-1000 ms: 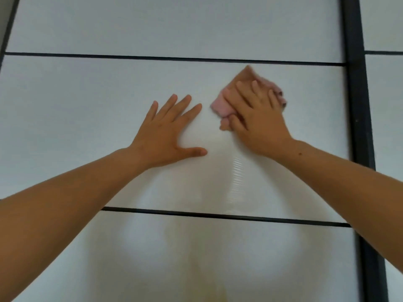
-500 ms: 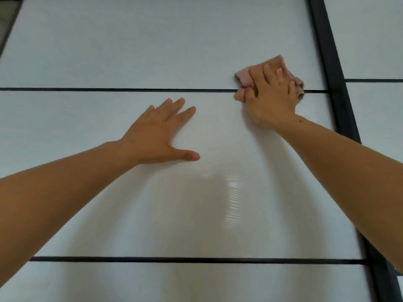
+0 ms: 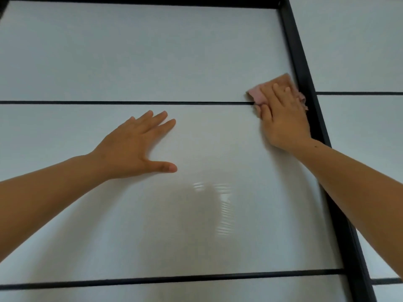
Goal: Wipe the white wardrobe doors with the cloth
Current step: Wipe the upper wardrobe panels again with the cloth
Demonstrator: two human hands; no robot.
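Currently the right hand lies flat over the pink cloth, fingers extended and pressing it against the white wardrobe door; no finger visibly curls round the fabric. The cloth sits at the door's right edge, straddling the thin black divider between the upper and middle panels, and its far side reaches the vertical black frame (whether it overlaps the frame or merely touches it cannot be told). A second ago the cloth was on the middle panel, below that divider and well apart from the frame; half a second ago it had reached the divider; it now stands at the frame. The stroke has therefore travelled up and to the right, and this pass appears to have met its limit on that side. The left hand remains spread on the middle panel, palm down, fingers straight and holding nothing, apparently as a brace. Judgement: wiping is in progress; most of the upper panel and the neighbouring door to the right probably still await attention.
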